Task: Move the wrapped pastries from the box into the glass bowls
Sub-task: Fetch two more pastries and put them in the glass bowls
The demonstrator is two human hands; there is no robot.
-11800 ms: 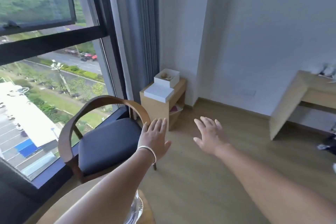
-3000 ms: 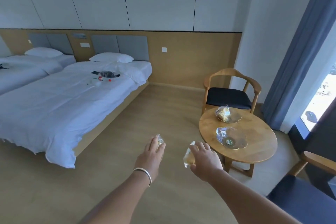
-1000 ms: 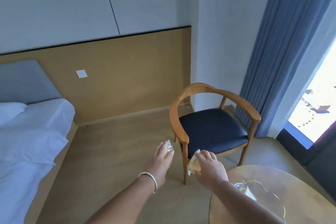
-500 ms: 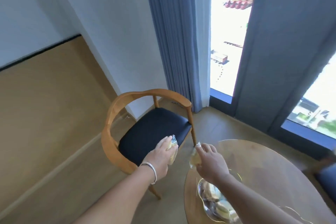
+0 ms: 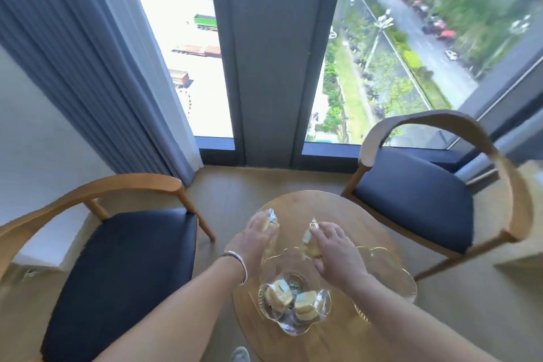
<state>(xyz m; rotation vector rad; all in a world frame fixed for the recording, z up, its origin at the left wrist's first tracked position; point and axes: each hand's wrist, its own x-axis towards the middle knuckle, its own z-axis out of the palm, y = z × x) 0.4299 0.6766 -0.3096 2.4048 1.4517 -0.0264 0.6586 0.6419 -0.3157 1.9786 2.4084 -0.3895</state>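
Note:
Both of my hands hover over the round wooden table [image 5: 296, 204]. My left hand [image 5: 252, 239] pinches one clear-wrapped yellow pastry [image 5: 269, 219], and my right hand [image 5: 335, 250] grips a second wrapped pastry [image 5: 309, 241]. Just below them stands a scalloped glass bowl [image 5: 289, 330] with two wrapped pastries [image 5: 279, 294] lying in it. A second glass bowl [image 5: 388, 267] sits to its right, partly hidden by my right forearm, and its contents cannot be made out. The pastry box is out of view.
Two wooden armchairs with dark blue seats flank the table, a left chair [image 5: 123, 258] and a right chair [image 5: 411, 197]. A blue curtain [image 5: 88, 67] hangs at the left of a floor-length window [image 5: 382, 67].
My view has swung from the left chair and wall round to the table. Both hands, each still holding a pastry, have come over the bowl.

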